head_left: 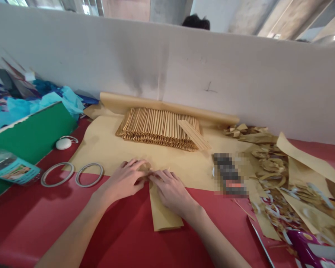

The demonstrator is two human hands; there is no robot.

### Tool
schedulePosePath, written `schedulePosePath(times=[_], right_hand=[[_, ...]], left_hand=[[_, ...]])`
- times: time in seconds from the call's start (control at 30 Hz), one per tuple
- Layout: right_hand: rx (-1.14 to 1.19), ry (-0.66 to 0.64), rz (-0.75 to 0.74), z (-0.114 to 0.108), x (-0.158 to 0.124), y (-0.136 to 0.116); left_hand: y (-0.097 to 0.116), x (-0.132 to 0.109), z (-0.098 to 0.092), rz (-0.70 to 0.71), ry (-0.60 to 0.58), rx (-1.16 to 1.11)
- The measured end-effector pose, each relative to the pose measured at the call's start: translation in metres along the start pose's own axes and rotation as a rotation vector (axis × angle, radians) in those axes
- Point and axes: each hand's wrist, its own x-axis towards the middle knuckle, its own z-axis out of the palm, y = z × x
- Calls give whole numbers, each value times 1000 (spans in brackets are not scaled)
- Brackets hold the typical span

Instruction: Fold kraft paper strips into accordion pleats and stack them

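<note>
A folded strip of brown kraft paper (165,216) lies lengthwise on the red tabletop, its near end pointing towards me. At its far end my left hand (128,178) has its fingers curled in and thumb tucked under, pinching the paper's edge. My right hand (169,190) lies over the upper part of the strip, fingers bent and pressed together on it. The fingertips of both hands meet there and hide the paper's far end. Beyond them, a thick stack of pleated brown paper (159,124) sits on a flat brown sheet (103,141), with a loose pleated piece (194,134) leaning on its right.
Two rolls of narrow tape (58,175) (89,175) lie left, near a plastic bottle (15,167) and green board (39,134). Paper scraps (270,163) and a purple tool (307,245) are right, beside a blurred-out dark object (230,175). A grey partition (184,67) stands behind.
</note>
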Motion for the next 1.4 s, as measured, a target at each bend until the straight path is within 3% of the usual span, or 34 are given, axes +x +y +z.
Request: schedulePosePath(times=[0.4, 0.73, 1.1, 1.27, 1.33, 1.4], right_hand=[[-14, -18, 29, 1, -1, -3], [-124, -39, -36, -2, -3, -9], [-76, -48, -155, -4, -59, -52], [-18, 132, -229, 9, -93, -66], [10, 204, -260, 10, -97, -66], [87, 194, -229, 5, -93, -64]], left_hand=[[-3, -1, 6, -75, 1, 38], [-4, -1, 7, -113, -1, 13], [-2, 1, 4, -124, -16, 28], [0, 1, 5, -131, -15, 68], [3, 2, 6, -126, -5, 87], [8, 4, 6, -104, 13, 100]])
